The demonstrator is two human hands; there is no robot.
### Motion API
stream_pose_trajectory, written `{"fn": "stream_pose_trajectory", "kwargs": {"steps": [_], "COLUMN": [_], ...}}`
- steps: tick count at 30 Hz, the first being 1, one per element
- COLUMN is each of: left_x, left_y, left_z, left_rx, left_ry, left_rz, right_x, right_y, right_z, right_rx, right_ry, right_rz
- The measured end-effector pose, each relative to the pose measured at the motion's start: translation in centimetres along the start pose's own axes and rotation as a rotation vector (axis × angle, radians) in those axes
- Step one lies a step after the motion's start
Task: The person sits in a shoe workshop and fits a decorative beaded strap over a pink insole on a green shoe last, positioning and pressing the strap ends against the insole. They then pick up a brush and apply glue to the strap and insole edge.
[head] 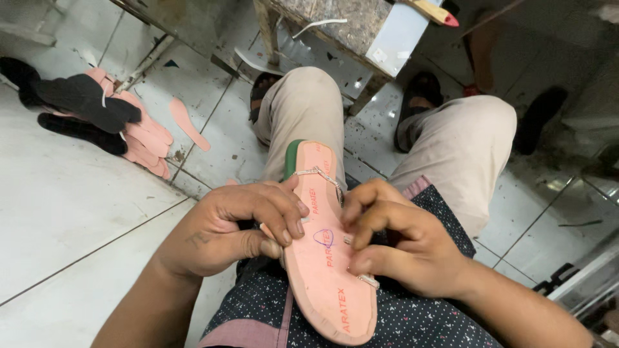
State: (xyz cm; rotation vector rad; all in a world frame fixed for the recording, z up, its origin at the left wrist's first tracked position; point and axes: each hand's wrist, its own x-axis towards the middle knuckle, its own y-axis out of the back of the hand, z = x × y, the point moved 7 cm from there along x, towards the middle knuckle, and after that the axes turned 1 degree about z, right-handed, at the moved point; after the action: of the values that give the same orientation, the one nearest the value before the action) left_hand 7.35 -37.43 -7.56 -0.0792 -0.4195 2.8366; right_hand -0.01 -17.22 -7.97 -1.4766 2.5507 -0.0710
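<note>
The person sits with a pink sole (325, 258) lying along the lap, its toe end over the left knee and its heel end nearest the body. The left hand (242, 225) grips the sole's left edge, fingers curled over the top and thumb beneath. The right hand (393, 241) holds the right edge, fingertips (353, 216) pressing near a thin beaded strap (320, 174) that crosses the sole's front. On the tiled floor (64, 206) towards its far left corner lies a pile of pink and black cutouts (109, 122).
</note>
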Motion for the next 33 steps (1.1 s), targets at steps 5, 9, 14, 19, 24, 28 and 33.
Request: {"fn": "stream_pose_trajectory", "kwargs": {"steps": [5,9,14,19,24,28,33], "left_x": [1.3,2.7,3.7,4.0,4.3,4.6,4.7], "left_y": [-0.5,-2.1,-3.3,-3.9,-4.2,-4.3,-4.4], "left_z": [1.5,2.2,3.1,3.7,4.3,4.3,5.1], "left_rx": [0.073,0.212,0.327,0.414,0.431,0.462,0.58], "left_ry": [-0.036,-0.061,-0.198,-0.254,-0.303,-0.297,-0.394], "left_rz": [0.192,0.162,0.085,0.054,0.05,0.066,0.122], "right_x": [-2.4,-3.6,-4.3,-5.0,-5.4,-5.2,-5.1], "right_y": [1.3,0.6,2.3,3.3,3.7,3.8,4.3], "right_z": [-5.5,-6.6,-5.9,-4.6,-3.7,-3.5,-3.2], "right_rx": [-0.382,-0.79,-0.703,-0.602,-0.572,-0.562,-0.534], "right_ry": [0.431,0.552,0.438,0.391,0.355,0.358,0.324], "right_rz": [0.003,0.146,0.183,0.203,0.245,0.228,0.263]}}
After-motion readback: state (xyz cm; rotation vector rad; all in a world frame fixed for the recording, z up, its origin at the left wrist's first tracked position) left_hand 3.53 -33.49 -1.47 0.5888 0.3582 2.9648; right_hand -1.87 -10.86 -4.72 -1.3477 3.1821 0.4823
